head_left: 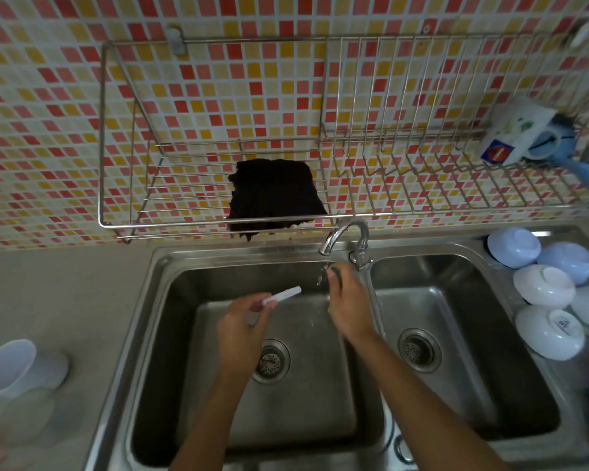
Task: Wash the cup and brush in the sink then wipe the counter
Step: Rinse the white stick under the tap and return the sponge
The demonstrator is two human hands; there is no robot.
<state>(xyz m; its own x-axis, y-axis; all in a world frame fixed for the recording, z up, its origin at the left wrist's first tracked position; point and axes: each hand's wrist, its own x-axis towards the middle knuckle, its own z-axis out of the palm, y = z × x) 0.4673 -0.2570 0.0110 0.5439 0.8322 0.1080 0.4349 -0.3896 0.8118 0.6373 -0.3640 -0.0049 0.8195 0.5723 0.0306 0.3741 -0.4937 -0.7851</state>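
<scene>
Your left hand (242, 329) pinches the white plastic brush (282, 296) over the left steel sink basin (170, 334), clear of the tap; right hand (347, 300) closed on a dark scrubber (337, 269) under the chrome faucet (346, 234) to wet it. Translucent white cup (9, 363) waits on the counter, left.

Wall behind is all little red, orange and cream mosaic tiles (48, 96). There's a wire rack (320, 212) hung on it, with a dark ragged cloth (272, 193) draped over the front rail and a white carton (515, 134) lying at the far right end, next to something blue I can't make out. Over on the right side there's a bunch of white bowls (544, 287) sitting upside down, overlapping each other.
</scene>
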